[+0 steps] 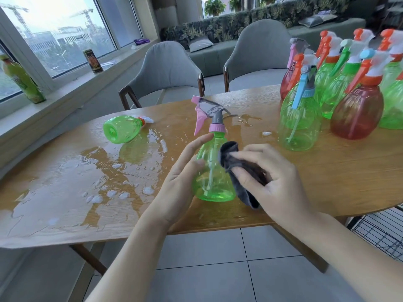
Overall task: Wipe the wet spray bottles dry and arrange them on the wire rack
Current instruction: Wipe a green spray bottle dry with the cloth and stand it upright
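One green spray bottle (212,168) with a pink trigger stands upright at the near edge of the wooden table (327,171); we curl our left hand (183,182) round its side and, with our right hand (270,177), clutch a dark grey cloth (242,168) against its body. A second green bottle (122,128) lies on its side in spilled water (76,182), dried bottles (349,94) stand grouped at far right, and the wire rack (379,229) shows below the table's right edge.

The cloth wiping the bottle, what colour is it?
Dark grey cloth, seen in the head view.
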A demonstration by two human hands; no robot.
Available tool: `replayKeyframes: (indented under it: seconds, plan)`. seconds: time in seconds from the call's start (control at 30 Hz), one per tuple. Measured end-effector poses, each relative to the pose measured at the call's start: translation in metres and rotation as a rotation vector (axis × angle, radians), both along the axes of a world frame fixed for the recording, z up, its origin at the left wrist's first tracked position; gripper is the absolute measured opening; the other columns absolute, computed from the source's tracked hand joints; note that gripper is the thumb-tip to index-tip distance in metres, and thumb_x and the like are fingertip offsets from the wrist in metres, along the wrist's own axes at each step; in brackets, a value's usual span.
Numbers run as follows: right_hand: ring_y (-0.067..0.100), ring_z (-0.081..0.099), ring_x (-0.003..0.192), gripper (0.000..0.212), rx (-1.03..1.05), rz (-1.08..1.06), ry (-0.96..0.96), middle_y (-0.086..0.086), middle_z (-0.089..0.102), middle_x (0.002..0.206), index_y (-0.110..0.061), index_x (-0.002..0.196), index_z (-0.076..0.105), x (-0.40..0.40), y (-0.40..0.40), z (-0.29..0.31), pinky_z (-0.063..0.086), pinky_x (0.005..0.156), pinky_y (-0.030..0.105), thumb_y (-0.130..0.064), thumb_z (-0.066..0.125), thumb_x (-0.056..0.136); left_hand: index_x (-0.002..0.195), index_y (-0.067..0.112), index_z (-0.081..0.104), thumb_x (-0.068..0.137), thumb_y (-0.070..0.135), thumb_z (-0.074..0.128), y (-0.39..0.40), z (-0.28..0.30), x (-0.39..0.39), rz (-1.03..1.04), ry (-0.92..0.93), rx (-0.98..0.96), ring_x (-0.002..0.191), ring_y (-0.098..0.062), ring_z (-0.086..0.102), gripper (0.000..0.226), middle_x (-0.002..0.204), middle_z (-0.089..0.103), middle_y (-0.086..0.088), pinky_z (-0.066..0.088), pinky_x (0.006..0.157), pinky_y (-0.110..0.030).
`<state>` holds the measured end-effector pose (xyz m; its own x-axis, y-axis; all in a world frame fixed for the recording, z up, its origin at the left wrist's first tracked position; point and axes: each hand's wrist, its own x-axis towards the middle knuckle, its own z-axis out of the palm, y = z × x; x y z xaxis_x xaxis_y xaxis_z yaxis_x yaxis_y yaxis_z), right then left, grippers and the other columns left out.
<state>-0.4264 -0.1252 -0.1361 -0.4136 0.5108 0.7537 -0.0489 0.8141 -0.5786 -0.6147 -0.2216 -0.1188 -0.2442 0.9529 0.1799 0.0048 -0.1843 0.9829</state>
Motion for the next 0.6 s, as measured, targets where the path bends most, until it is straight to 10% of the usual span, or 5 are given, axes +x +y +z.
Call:
replayKeyframes:
  seconds: [0.1,0.23,0.4,0.6]
  plan:
    - [0.019,0.066,0.101,0.020,0.190,0.042,-0.060,0.009,0.064,0.110,-0.006,0.112,0.078,0.002,-0.008,-0.002,0.051,0.089,0.025,-0.009,0.074,0.093,0.144,0.044,0.061,0.104,0.045,0.059,0.000,-0.001,0.007,0.033,0.086,0.016,0.143,-0.026,0.056,0.040,0.150,0.062,0.007,0.041,0.120,-0.060]
    - [0.024,0.063,0.096,0.018,0.394,0.103,-0.150,0.010,0.064,0.107,-0.009,0.112,0.079,0.002,-0.016,-0.008,0.051,0.088,0.028,-0.008,0.075,0.095,0.145,0.034,0.059,0.109,0.032,0.048,-0.002,0.005,0.010,0.066,0.137,0.030,0.126,0.008,0.062,0.037,0.131,0.068,0.033,0.052,0.104,-0.023]
    - [0.027,0.061,0.094,0.020,0.521,0.108,-0.189,0.012,0.065,0.105,-0.007,0.118,0.077,0.001,-0.013,-0.009,0.050,0.089,0.029,-0.011,0.072,0.099,0.144,0.041,0.063,0.106,0.041,0.058,-0.004,0.004,0.002,0.057,0.110,-0.009,0.141,-0.005,0.055,0.039,0.146,0.063,0.021,0.041,0.118,-0.048]
    - [0.020,0.063,0.093,0.022,0.309,-0.032,-0.011,0.013,0.065,0.107,-0.004,0.117,0.076,-0.004,-0.004,0.008,0.048,0.088,0.022,-0.011,0.074,0.096,0.134,0.032,0.074,0.098,0.019,0.060,-0.004,0.005,0.000,-0.101,-0.109,0.012,0.110,-0.025,0.073,0.040,0.130,0.074,-0.009,0.060,0.087,-0.034]
